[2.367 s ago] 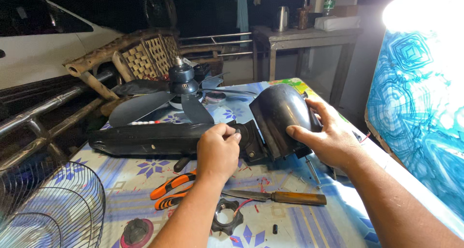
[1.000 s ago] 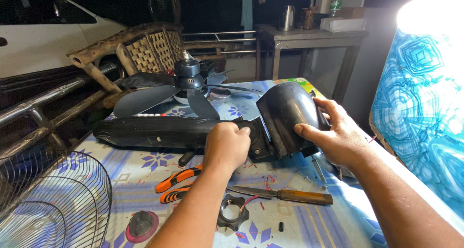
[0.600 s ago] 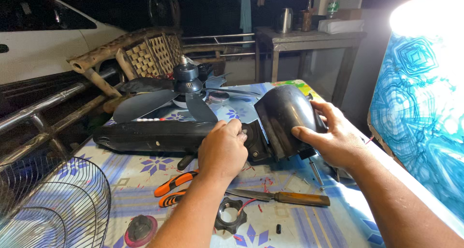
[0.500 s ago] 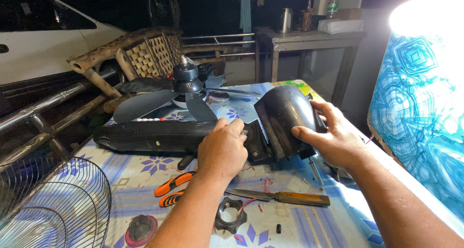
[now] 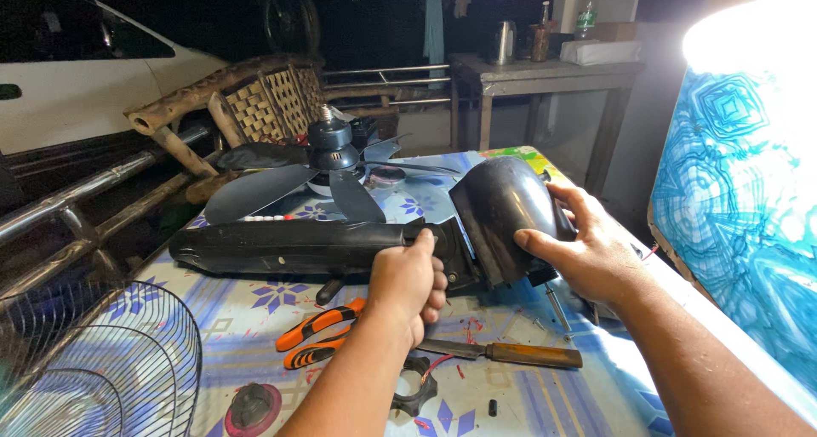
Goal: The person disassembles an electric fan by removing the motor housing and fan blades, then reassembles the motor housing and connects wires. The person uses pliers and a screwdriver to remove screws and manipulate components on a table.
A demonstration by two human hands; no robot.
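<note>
Black plastic fan neck (image 5: 298, 245) is clenched by the left hand (image 5: 407, 285); its rounded motor housing (image 5: 502, 216) is gripped by the right hand (image 5: 587, 250). A slip (glossy casing) could drop it onto the pliers (image 5: 317, 335) below the left hand.

Free room and obstacles on the surface (image 5: 255, 297).

The long black fan body (image 5: 298, 248) lies across the middle and bars the way from near to far. Behind it stand the fan blades (image 5: 281, 190); to the left, the wire fan guard (image 5: 94, 360) overhangs the corner. The near strip is cluttered by orange-handled pliers (image 5: 317, 335), a wooden-handled knife (image 5: 511, 352) and a black ring (image 5: 413, 384). Open cloth remains at the near right and between guard and pliers.
</note>
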